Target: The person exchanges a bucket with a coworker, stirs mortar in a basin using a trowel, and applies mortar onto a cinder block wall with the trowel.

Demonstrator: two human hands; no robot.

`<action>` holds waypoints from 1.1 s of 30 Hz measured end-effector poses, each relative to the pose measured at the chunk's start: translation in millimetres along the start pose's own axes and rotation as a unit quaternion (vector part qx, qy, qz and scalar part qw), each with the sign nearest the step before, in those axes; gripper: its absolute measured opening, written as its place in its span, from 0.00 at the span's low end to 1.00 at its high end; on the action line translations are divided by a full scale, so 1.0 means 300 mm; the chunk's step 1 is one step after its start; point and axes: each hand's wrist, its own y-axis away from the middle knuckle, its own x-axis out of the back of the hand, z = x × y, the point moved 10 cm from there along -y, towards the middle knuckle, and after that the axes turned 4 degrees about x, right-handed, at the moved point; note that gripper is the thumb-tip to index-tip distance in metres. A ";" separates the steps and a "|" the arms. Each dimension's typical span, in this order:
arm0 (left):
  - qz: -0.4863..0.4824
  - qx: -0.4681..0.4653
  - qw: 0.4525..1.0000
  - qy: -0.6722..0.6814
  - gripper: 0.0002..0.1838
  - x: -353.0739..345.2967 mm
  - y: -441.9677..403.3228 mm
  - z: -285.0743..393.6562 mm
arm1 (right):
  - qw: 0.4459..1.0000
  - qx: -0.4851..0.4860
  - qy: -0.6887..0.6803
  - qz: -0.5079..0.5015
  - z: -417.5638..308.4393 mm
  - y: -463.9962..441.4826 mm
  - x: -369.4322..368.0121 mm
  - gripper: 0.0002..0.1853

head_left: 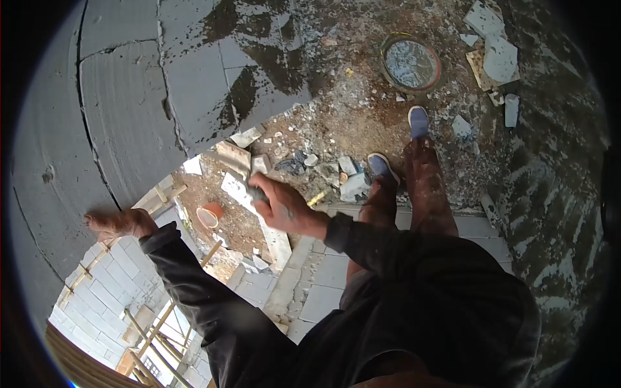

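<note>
Fingers (264,179) of our right hand (283,205) grasp one tool (257,193); our unclenched left hand (121,223) meets the block wall (126,97); two containers (217,208) dot rubble-strewn ground (343,123).

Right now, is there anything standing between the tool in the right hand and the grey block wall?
Nothing visible stands between the tool in the right hand and the nearest edge of the grey block wall. The left hand is at that wall too, but off to the side.
</note>
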 end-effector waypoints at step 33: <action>-0.014 -0.316 0.948 -0.038 0.23 0.158 -0.063 0.016 | 0.941 -0.195 0.146 0.234 0.940 0.297 1.428 0.22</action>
